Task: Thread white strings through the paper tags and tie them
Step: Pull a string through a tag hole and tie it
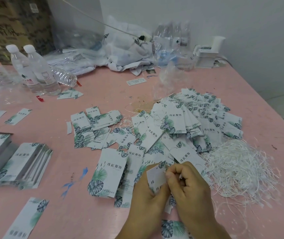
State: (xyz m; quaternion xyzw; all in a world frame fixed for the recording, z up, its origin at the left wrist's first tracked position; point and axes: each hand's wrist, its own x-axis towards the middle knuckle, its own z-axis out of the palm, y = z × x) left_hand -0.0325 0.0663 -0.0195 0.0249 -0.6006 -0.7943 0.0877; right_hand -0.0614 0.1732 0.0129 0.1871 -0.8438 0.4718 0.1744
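My left hand [146, 195] grips a small stack of white paper tags [156, 176] printed with green leaves, near the table's front edge. My right hand [187, 181] is curled against the tags' top corner and pinches a thin white string there; most of the string is hidden by the fingers. A loose heap of white strings [239, 169] lies just right of my hands. Behind them spreads a big pile of tags with strings in them [194, 121]. Unthreaded tags [110, 171] lie to the left of my hands.
The pink table [103, 94] carries stacked tag bundles [22, 163] at the left, water bottles [39, 69] at the back left, crumpled plastic bags [129, 49] along the back and a white box [206, 56] at the back right. The table's right edge drops off beside the wall.
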